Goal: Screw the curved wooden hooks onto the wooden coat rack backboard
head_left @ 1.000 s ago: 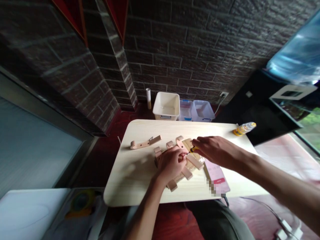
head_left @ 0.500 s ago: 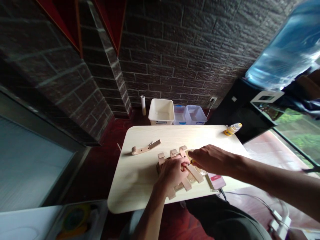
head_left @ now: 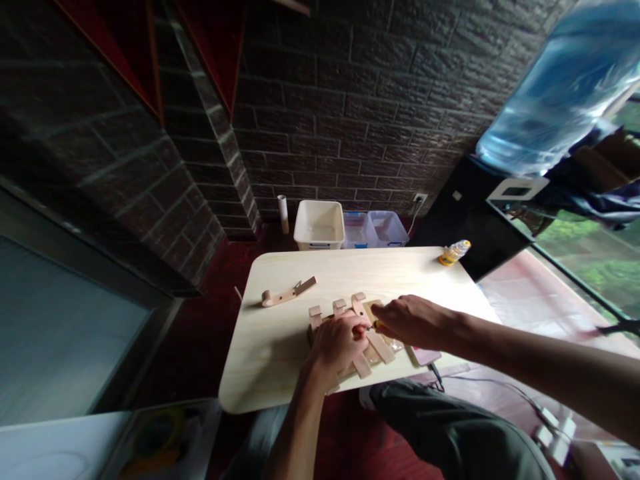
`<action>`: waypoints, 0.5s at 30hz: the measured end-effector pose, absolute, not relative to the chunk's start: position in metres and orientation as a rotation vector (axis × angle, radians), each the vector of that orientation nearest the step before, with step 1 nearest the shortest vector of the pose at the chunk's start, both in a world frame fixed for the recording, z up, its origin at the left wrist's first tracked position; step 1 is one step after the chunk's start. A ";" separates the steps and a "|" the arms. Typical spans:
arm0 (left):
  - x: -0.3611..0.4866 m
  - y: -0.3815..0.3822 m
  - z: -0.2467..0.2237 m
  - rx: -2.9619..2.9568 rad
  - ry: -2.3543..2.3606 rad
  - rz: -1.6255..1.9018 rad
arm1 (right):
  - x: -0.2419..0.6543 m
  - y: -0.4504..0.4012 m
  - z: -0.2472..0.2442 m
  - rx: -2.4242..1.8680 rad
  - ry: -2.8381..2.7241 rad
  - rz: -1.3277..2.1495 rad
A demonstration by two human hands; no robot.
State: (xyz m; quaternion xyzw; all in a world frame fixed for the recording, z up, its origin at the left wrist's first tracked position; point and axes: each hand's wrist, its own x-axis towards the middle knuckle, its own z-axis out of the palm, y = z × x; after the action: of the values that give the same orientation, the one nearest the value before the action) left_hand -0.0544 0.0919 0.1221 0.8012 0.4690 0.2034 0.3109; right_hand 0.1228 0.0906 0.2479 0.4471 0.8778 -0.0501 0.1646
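Several pale wooden strips with curled ends (head_left: 381, 348) lie side by side over a brown piece wrapped in clear plastic (head_left: 395, 345) at the table's front. On top of them rests my left hand (head_left: 339, 341), its fingers curled and the thumb and forefinger pinched near a tool tip; what they grip is hidden. My right hand (head_left: 407, 319) is closed around a small yellow-handled screwdriver (head_left: 379, 325), pointing left at the left fingertips. Most of its handle is covered by the hand. Farther left, a separate curled wooden strip with a metal clip (head_left: 287, 295) lies alone.
The light wooden table (head_left: 270, 340) has rounded corners. A pink-screened phone (head_left: 425, 357) with a cable lies right of the strips. A yellow and clear bottle (head_left: 455, 253) stands at the back right corner. Behind the table are a cream bin (head_left: 320, 223) and clear plastic boxes (head_left: 387, 229).
The view has shifted slightly, so the table and hands appear a little farther left. Both hands keep nearly the same hold at the strips, and the right forearm now covers more of the phone.
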 end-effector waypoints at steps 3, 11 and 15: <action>-0.054 0.090 0.118 2.102 1.282 0.581 | 0.129 0.091 0.244 1.311 2.460 -0.152; -0.054 0.103 0.107 2.214 1.292 0.596 | 0.129 0.098 0.245 1.067 2.652 -0.140; -0.055 0.105 0.103 2.263 1.299 0.613 | 0.123 0.102 0.246 1.033 2.676 -0.099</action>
State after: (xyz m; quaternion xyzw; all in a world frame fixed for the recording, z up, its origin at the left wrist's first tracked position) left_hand -0.0546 0.1053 0.1035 0.8218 0.4719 0.2228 0.2286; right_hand 0.1233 0.1022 0.2455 0.3564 0.9239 -0.0341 0.1351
